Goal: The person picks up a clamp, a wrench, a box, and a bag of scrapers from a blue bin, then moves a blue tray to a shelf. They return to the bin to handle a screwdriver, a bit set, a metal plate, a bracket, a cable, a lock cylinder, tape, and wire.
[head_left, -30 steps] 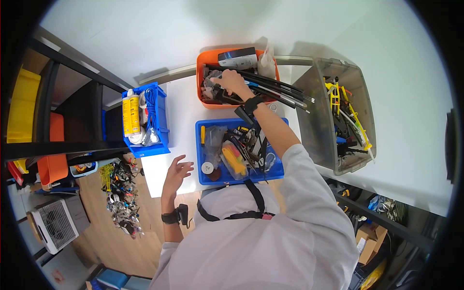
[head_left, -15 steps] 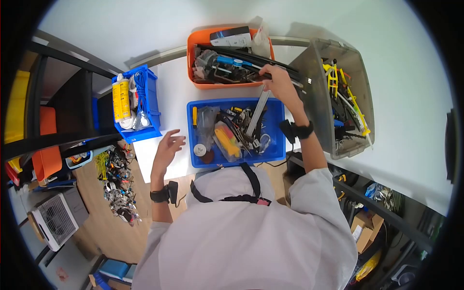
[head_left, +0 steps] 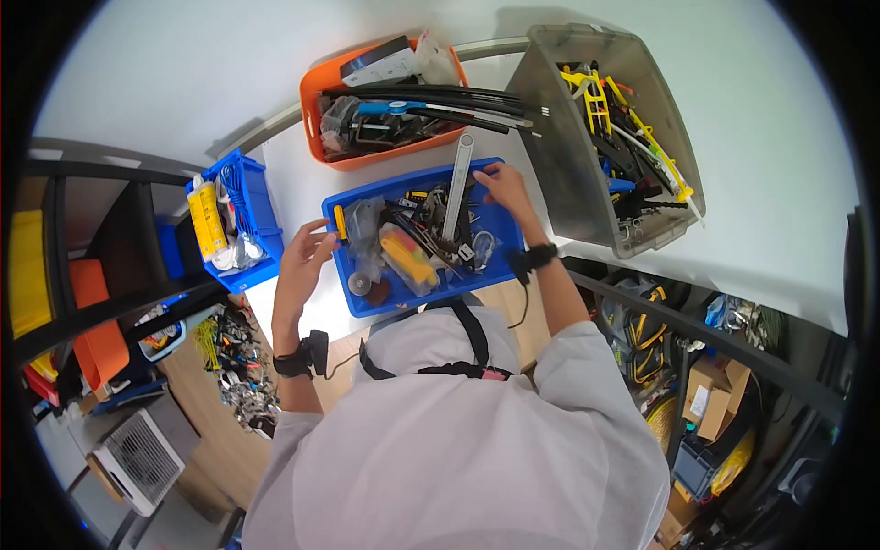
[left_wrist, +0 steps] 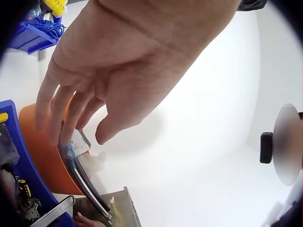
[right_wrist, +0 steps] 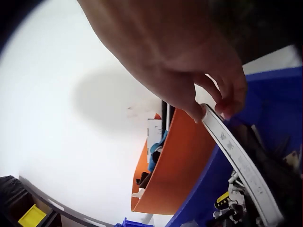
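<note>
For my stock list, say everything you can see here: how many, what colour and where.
Table: one, white, ahead
Tray: one, blue, on table
Flat bar: one, silver, across tray's far rim
Tool handle: one, yellow, tray's left edge
Small tools: many, mixed, in tray
Storage box: one, orange, behind tray
Rods: several, mostly black, in storage box
Tall bin: one, grey, right
Plastic pieces: several, yellow, in tall bin
Small bin: one, blue, left
Shelf tubs: several, mixed colours, far left
Parts pile: one, mixed, floor left
Grilled unit: one, white, lower left
Cardboard box: one, brown, lower right
Wrist cameras: two, black, on wrists
Left hand: one, bare, at tray's left rim
Right hand: one, bare, over tray, beside flat bar
</note>
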Tool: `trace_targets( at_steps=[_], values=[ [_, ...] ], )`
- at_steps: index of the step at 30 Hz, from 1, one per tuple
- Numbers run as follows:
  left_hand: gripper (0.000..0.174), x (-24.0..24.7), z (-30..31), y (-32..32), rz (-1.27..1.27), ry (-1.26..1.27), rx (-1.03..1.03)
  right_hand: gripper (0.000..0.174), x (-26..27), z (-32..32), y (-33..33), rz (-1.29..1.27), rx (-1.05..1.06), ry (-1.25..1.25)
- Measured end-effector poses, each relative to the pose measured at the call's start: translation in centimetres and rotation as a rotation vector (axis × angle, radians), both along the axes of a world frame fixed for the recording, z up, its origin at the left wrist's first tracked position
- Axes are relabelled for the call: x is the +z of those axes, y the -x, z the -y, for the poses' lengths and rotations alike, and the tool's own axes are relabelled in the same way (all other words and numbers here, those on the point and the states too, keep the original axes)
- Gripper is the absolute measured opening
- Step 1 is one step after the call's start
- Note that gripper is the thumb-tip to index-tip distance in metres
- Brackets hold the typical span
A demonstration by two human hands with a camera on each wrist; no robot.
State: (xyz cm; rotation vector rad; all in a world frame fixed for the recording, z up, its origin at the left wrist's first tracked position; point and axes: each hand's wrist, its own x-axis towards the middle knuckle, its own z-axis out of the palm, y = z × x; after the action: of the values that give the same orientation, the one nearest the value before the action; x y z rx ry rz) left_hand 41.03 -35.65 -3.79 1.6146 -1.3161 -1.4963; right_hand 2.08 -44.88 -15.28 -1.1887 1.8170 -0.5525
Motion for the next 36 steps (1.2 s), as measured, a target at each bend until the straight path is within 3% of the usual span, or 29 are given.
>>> trace_targets(
  at_steps=[1, 3, 14, 18, 20, 22, 24, 28, 31, 36],
  values=[
    [0.044, -0.1, 0.0, 0.4, 0.003, 0.001, -0.013, 0.042, -3.0, 1.1, -0.3, 0.006, -0.015, 0.006],
    [0.044, 0.1, -0.3, 1.1, -0.008, 0.000, -0.021, 0.051, -7.8, 3.4, -1.1, -0.291, 0.004, 0.184],
    [0.046, -0.1, -3.9, 0.0, -0.067, -0.051, 0.076, 0.052, -7.9, 5.8, -3.5, -0.212, -0.232, 0.061],
    [0.047, 0.0, -4.8, -0.8, -0.050, -0.073, 0.098, 0.048, -5.4, 3.8, -2.1, -0.170, -0.203, 0.154],
    [0.050, 0.0, -4.7, -1.1, -0.047, -0.082, 0.112, 0.047, -5.5, 2.9, -1.0, -0.131, -0.288, 0.237],
    [0.050, -0.2, -4.6, -1.2, -0.050, -0.086, 0.112, 0.038, -4.7, 1.6, 0.4, -0.151, -0.260, 0.263],
    [0.051, -0.4, -4.3, -1.2, -0.061, -0.076, 0.111, 0.043, -3.9, 0.2, 1.5, 0.114, -0.328, 0.221],
    [0.051, -0.4, -3.5, -0.7, -0.061, -0.091, 0.089, 0.035, 0.5, -3.1, 1.0, 0.242, -0.345, 0.359],
    [0.051, -0.3, -2.9, -0.1, -0.060, -0.093, 0.038, 0.027, 4.4, -5.0, 0.2, 0.140, -0.265, 0.374],
    [0.045, -0.5, -2.3, 0.5, -0.048, -0.089, 0.003, 0.026, 10.2, -6.9, -2.0, 0.171, -0.199, 0.482]
  ],
)
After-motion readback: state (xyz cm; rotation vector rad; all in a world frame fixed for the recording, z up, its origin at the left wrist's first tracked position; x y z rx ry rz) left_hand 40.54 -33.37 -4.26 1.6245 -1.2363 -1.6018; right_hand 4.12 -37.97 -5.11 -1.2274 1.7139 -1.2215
